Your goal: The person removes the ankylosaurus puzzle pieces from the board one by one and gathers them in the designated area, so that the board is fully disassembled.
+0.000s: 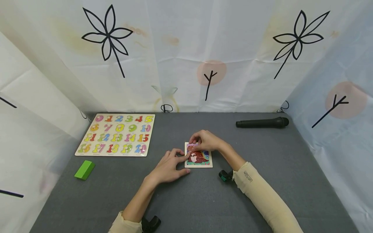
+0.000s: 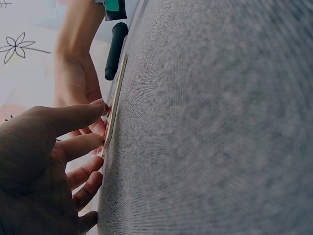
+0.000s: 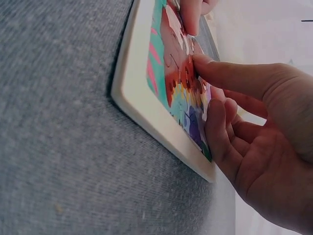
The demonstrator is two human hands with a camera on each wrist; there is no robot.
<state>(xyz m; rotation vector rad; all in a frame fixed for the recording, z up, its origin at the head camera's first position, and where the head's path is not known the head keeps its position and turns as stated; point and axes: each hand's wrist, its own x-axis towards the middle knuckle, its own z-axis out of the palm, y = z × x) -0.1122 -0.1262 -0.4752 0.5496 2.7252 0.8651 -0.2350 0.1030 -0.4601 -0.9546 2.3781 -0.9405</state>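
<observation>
Steady pressure matters most for this step, which looks like close finger work on the far left part of the puzzle. That lies flat on the tabletop, between the two hands. The left hand is best used as a light brace at the puzzle's left edge, since a hard sideways push there might slide the whole thing. The right thumb would do well to bear straight down, because a slanting press could tip or skew whatever is beneath it.

The left hand comes in from the near left of the puzzle, fingers spread and fairly straight. Its index fingertip reaches over the left rim and the thumb lies by the near left corner; this grip is loose, closed around nothing.

The right hand arches over the puzzle's far edge, its forearm slanting in from the near right. Its fingers bend toward the thumb, whose tip rests on the picture. Whether that grip pinches a piece or merely presses, I cannot tell.
</observation>
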